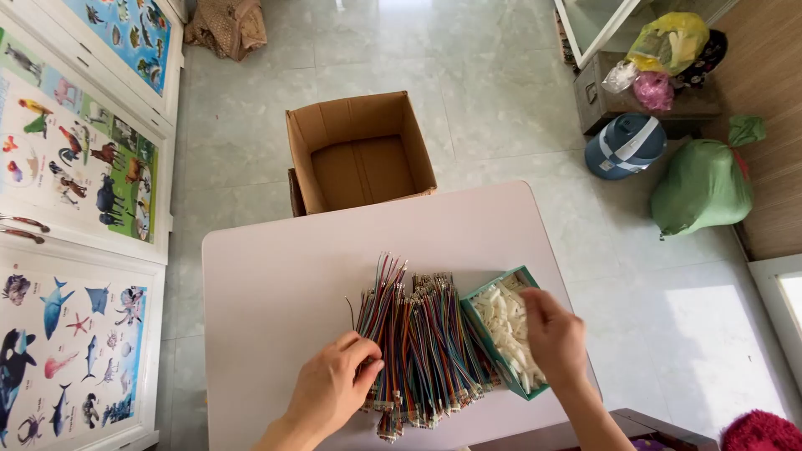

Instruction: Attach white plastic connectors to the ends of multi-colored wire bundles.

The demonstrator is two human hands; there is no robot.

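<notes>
Your left hand [334, 388] pinches the wire bundles [418, 347], right fingers [543, 313] dip, curled, into the green tray [480, 294] beside them; the cardboard box [359, 150] beyond looks empty.

I see table [276, 284]: smooth matt pale laminate. Wires [422, 342]: glossy plastic insulation in many colours, small metal tips at ends. Tray [476, 305]: thin green card, matt. Connector shells [510, 330] inside: white plastic, slightly shiny. Box [359, 154]: brown corrugated cardboard, rough matt. Floor [501, 92]: polished stone tile, glossy. Sack [702, 185]: green plastic film, creased.
</notes>
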